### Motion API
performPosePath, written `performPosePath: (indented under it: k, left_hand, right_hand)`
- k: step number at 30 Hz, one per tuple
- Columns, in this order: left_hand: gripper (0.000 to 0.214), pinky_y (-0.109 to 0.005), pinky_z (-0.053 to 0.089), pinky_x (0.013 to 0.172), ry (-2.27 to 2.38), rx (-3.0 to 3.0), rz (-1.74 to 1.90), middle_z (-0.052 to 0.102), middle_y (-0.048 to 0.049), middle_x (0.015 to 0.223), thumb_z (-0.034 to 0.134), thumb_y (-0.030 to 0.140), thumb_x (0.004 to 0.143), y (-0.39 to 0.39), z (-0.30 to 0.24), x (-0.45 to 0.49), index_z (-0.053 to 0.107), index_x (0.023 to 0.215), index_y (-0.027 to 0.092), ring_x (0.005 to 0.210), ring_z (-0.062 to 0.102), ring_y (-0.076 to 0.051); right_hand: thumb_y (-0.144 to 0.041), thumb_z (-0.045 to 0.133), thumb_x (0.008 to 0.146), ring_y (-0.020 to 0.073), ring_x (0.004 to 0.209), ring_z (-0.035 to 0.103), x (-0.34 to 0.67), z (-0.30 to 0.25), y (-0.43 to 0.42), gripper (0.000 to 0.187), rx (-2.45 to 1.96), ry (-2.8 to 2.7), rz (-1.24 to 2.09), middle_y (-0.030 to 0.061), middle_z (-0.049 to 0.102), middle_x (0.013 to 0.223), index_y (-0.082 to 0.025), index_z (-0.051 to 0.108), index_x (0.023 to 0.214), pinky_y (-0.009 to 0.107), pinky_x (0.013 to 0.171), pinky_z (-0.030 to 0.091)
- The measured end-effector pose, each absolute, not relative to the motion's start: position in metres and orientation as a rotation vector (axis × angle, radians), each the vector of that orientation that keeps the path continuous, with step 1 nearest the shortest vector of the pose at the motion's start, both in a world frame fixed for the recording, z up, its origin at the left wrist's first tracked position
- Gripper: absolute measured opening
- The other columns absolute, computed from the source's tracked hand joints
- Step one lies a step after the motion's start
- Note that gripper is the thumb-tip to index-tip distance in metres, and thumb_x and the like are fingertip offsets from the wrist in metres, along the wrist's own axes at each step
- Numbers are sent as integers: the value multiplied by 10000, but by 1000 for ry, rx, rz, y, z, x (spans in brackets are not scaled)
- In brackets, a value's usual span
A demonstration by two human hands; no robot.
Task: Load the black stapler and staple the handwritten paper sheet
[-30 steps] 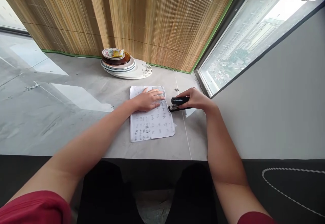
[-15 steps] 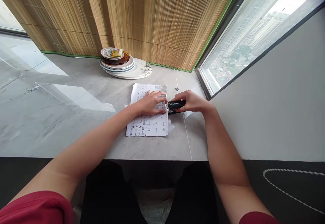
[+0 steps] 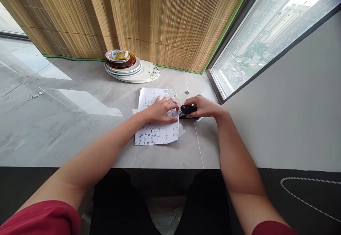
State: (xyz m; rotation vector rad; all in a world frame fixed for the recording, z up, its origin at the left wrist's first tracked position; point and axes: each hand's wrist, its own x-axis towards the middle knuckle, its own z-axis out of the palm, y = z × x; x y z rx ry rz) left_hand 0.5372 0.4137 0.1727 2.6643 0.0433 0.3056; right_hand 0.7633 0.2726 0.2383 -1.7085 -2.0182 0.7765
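Observation:
My left hand (image 3: 163, 110) lies on handwritten paper sheets (image 3: 166, 134), its fingers spread towards their right edge. Beneath the hand, part of the writing is hidden. A black stapler (image 3: 188, 109) rests on the counter, its front end right at that edge; whether the edge sits between its jaws I cannot tell. Closed around the stapler's top and sides from the right is my right hand (image 3: 204, 106).
Behind the paper stands a stack of plates (image 3: 150, 72) with a small yellow packet (image 3: 122, 55) on top. A strip of staples (image 3: 187, 92) lies near the stapler. A bamboo blind (image 3: 165, 22) hangs at the back, and a window (image 3: 261, 36) borders the right side.
The paper and my left hand have shifted slightly to the right. The stapler has also slid a little to the right, still gripped by my right hand.

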Motion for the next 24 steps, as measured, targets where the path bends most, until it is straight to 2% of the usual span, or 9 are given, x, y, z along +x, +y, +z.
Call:
performPosePath:
  k: [7,14,16,21,24]
  left_hand:
    - [507,-710,75,1264,112,2672,213,509,-80,1555,629,683,901,406,179,537,657,1255,322,1473,398,-386]
    - [535,-740,39,1252,209,2673,156,483,-72,1585,525,751,933,399,184,540,665,1221,322,1493,379,-381]
    - [570,-746,21,1252,217,2680,165,464,-78,1605,544,750,920,397,182,541,644,1283,321,1507,359,-394]
    - [897,-688,22,1291,272,2677,164,365,-125,1684,624,750,854,392,176,542,368,1586,298,1574,271,-387]
    - [998,-660,32,1302,297,2667,160,291,-153,1725,594,778,855,395,175,542,271,1641,254,1612,199,-375]
  right_hand:
    - [-504,820,750,200,832,633,768,242,270,344,-1778,-1975,910,20,740,904,-218,784,937,321,738,443]
    - [-519,821,730,213,853,625,765,245,270,372,-1827,-1916,972,35,731,927,-209,773,929,328,753,445]
    - [-528,818,733,212,858,621,760,245,271,377,-1800,-1935,983,37,728,936,-212,772,935,329,761,443]
    - [-600,779,779,203,843,590,741,243,274,438,-1724,-1970,909,37,711,919,-212,757,981,326,759,421]
    - [-694,618,904,199,836,582,729,237,279,507,-1717,-1922,832,48,706,918,-205,736,963,325,760,413]
